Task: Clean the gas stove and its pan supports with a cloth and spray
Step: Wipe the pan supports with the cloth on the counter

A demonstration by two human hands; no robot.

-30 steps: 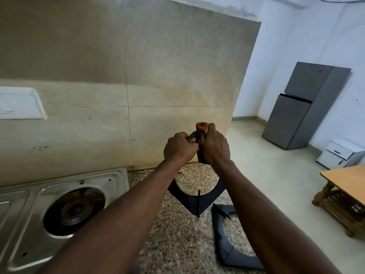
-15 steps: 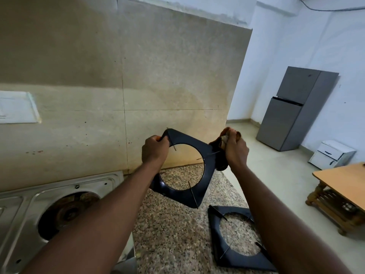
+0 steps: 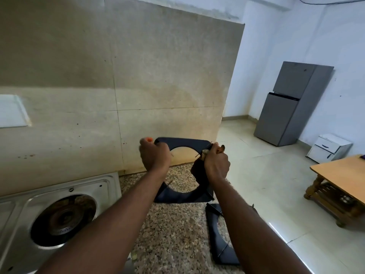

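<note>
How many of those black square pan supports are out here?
2. One pan support is held between the left hand and right hand; the second support lies flat on the granite counter, partly hidden by the right forearm.

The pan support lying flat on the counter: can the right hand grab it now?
Probably not yet: the right hand grips a cloth against the held pan support. The flat pan support lies near, uncovered, on the counter.

A grey fridge (image 3: 292,107) stands near a white drawer unit (image 3: 328,148) (wooden table (image 3: 343,175) nearer).
</note>
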